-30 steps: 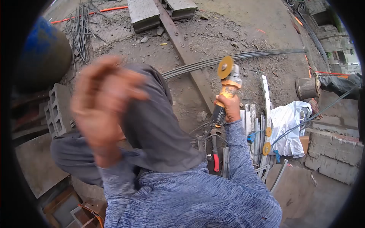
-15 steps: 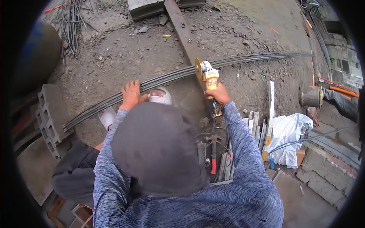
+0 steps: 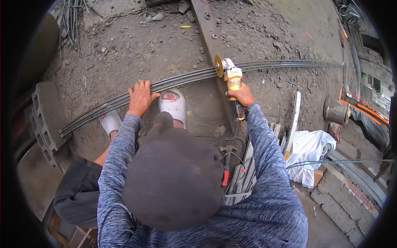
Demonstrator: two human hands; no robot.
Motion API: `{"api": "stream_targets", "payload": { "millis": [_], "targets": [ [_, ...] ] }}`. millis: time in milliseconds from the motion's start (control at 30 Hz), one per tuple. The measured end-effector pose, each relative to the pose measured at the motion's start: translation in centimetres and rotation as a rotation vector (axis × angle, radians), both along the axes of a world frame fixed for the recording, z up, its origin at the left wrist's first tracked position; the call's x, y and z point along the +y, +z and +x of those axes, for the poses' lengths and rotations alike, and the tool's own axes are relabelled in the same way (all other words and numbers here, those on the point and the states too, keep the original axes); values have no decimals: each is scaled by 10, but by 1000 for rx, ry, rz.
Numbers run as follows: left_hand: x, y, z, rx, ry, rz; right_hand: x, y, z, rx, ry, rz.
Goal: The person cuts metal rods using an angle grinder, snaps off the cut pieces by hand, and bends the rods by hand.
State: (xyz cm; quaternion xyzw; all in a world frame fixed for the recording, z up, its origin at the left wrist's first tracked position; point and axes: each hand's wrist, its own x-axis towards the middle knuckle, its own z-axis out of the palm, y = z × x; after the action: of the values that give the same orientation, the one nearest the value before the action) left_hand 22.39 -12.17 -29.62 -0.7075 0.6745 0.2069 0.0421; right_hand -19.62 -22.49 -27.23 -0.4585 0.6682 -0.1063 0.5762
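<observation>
The left hand (image 3: pixel 141 98) lies across the bundle of rods (image 3: pixel 188 78), its fingers slightly parted and laid over them rather than wrapped round, apparently to steady them against shifting. The right hand (image 3: pixel 242 95) has its grip closed round the body of the angle grinder (image 3: pixel 234 84), which stands with its disc (image 3: pixel 218 66) on edge and crosswise to the rods. The disc sits where the bundle crosses the metal beam (image 3: pixel 208 39), which seems to serve as a firm support beneath; from overhead, I cannot tell whether disc and rods touch. At the left, the rods' ends lie by a hollow concrete block (image 3: pixel 47 115).

The rods are long, thin and dark grey, with a ribbed look, and bow gently away to the right. The grinder pairs a scuffed yellow casing with a silvery metal head; the disc is round, flat and gold-coloured. The beam is flat, brown and rough, lying on gritty, stone-strewn ground (image 3: pixel 124 58). Pale, smooth sandals (image 3: pixel 175 106) stand just beside the rods.
</observation>
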Motion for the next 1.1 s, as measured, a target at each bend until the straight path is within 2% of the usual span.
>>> {"api": "stream_targets", "payload": {
  "millis": [333, 633, 967, 1100],
  "targets": [
    [1, 2, -3, -13, 5, -24, -8, -2, 4, -72, -29, 16],
    [3, 2, -2, 4, 0, -15, -12, 6, 1, 167, 161, -90],
    [0, 7, -2, 28, 22, 32, -12, -14, -5, 105, 117, -54],
    [0, 11, -2, 20, 5, 24, -14, 1, 4, 112, 116, -37]
  ]
}}
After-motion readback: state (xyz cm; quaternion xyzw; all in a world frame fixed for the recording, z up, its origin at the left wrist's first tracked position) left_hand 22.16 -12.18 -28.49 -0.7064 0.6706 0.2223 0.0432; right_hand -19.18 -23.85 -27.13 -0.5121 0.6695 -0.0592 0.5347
